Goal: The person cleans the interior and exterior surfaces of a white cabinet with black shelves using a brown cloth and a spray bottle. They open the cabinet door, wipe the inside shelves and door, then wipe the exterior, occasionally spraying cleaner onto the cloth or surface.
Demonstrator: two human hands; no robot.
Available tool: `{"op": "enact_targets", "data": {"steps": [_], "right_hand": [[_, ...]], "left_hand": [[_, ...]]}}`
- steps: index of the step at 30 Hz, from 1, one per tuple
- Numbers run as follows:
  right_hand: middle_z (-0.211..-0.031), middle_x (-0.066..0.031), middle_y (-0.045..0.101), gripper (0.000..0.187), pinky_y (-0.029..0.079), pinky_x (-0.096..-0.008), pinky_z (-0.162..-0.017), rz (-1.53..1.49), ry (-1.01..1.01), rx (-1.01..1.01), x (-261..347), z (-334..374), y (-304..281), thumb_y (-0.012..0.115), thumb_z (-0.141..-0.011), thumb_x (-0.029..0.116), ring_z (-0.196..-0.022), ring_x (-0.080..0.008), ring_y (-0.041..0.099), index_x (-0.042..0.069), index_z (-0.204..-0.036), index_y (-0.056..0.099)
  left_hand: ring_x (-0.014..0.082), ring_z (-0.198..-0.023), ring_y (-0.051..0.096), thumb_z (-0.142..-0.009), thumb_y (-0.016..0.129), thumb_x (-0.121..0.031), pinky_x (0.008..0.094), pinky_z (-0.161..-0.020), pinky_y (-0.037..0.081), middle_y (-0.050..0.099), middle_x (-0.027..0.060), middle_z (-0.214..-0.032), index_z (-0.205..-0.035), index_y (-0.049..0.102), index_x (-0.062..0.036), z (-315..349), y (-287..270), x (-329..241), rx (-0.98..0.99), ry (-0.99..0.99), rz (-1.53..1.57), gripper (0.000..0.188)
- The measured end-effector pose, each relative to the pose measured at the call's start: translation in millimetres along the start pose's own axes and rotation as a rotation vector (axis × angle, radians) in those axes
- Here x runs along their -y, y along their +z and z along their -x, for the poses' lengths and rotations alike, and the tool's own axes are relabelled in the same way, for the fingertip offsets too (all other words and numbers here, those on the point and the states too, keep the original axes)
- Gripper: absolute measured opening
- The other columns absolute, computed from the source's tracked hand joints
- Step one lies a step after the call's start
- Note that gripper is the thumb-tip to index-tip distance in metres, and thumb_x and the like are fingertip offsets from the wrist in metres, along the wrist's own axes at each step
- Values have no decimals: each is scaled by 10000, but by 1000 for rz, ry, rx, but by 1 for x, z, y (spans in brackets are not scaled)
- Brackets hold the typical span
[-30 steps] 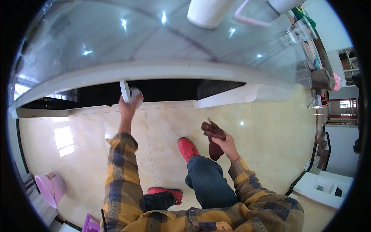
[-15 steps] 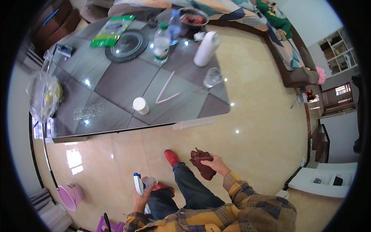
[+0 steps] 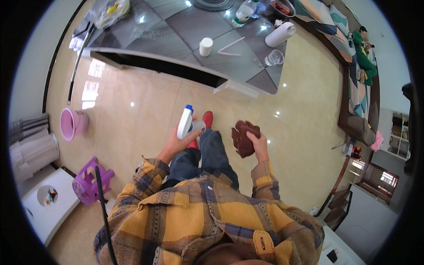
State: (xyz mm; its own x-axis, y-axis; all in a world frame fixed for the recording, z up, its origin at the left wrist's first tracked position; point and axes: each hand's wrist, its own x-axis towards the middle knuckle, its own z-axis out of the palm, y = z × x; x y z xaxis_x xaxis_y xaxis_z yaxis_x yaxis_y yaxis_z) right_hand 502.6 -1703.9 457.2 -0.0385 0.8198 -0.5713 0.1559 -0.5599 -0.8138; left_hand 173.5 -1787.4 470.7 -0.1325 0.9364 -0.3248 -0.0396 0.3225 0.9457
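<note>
My left hand (image 3: 177, 138) is wrapped round a spray bottle (image 3: 184, 123) with a white and blue trigger head and a clear body, held upright in front of my legs. In my right hand (image 3: 259, 145) is a crumpled dark maroon cloth (image 3: 244, 138), hanging out past the fingers. Both hands are over the tiled floor, apart from each other and short of the table (image 3: 185, 39). On the table's near side stand a white lidded jar (image 3: 206, 47), a bent pink straw (image 3: 230, 47) and a clear plastic cup (image 3: 274, 58) lying tipped.
A white cylinder bottle (image 3: 280, 34), a water bottle (image 3: 244, 14) and a bowl (image 3: 282, 8) stand farther back. At left are a pink bucket (image 3: 73, 124) and a purple stool (image 3: 92, 182). A person in green (image 3: 363, 57) is on the sofa at right.
My view has tipped down and turned, so the table sits higher in the picture. Both hands keep hold of the spray bottle and the cloth, and my legs have shifted in a step.
</note>
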Motion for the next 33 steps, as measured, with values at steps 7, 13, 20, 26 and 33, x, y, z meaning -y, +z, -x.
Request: {"op": "enact_targets", "data": {"steps": [7,13,20,26,33], "right_hand": [[-1082,-97,686,447,514,-301,-846,173,5,194,58,-40,23,754,-806,219,-940,-163,643,-9,-1176,647],[-1031,-71,695,410,513,-296,-824,293,138,443,122,-79,-21,757,-798,234,-913,-155,643,-19,-1109,671],[-1054,-110,683,404,516,-322,-857,35,144,485,183,-167,-181,703,-811,241,-952,-201,652,-26,-1107,641],[-1189,-174,626,486,537,-407,-884,-392,311,302,239,-276,-317,635,-850,235,-1030,-298,635,-24,-1244,519],[-1322,-144,562,661,464,-504,-992,-532,348,700,346,-341,-360,520,-884,503,-1171,-329,569,64,-1376,482]], "left_hand": [[210,-1045,644,-792,794,-125,352,-914,521,666,108,-1099,-1211,579,6,18,-11,-10,-243,-19,80,490],[213,-1033,647,-776,777,-92,365,-918,517,669,118,-1091,-1167,607,7,-8,13,-31,-366,-19,77,437],[235,-1028,618,-811,710,-45,357,-927,476,637,145,-1122,-1060,640,39,-95,113,-77,-518,41,27,272],[196,-950,641,-796,752,-104,330,-857,506,667,98,-986,-1015,659,20,-164,230,-156,-630,20,-98,269],[203,-993,648,-739,811,-166,349,-884,513,681,100,-1055,-1086,665,-28,-254,343,-252,-239,142,78,401]]}}
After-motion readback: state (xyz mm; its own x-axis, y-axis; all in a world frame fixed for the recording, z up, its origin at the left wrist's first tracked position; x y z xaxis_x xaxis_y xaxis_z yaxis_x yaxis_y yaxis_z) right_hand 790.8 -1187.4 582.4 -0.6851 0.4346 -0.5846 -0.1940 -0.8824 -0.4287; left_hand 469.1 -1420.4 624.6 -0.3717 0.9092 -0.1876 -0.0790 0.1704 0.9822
